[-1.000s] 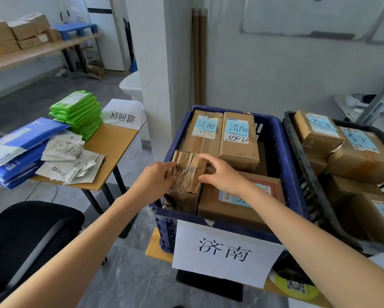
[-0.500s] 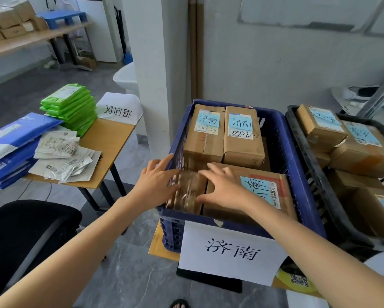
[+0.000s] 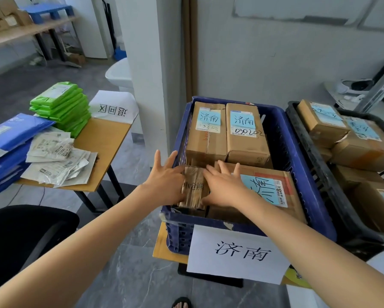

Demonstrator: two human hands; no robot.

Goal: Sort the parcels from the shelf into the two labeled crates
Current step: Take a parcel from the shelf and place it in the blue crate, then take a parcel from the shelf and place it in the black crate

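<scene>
A worn brown taped parcel (image 3: pixel 193 187) stands on edge in the front left corner of the blue crate (image 3: pixel 302 165), which bears a white paper label (image 3: pixel 237 254). My left hand (image 3: pixel 166 176) presses flat against the parcel's left side with fingers spread over the crate's rim. My right hand (image 3: pixel 224 185) lies flat on the parcel's right side and on a cardboard box with a blue label (image 3: pixel 266 192). Two upright boxes with blue labels (image 3: pixel 226 130) fill the back of the crate. A black crate (image 3: pixel 315 174) at the right holds several more labelled boxes.
A small wooden table (image 3: pixel 102 147) at the left carries green packets (image 3: pixel 62 107), blue mailers (image 3: pixel 6 147), white pouches and a paper sign. A black chair (image 3: pixel 19 236) stands at lower left. A white pillar rises behind the crates. A shelf with boxes (image 3: pixel 2 16) lies far left.
The parcel has gone from tilted above the crate down into its front left corner. Both hands have flattened against it, with fingers spread.
</scene>
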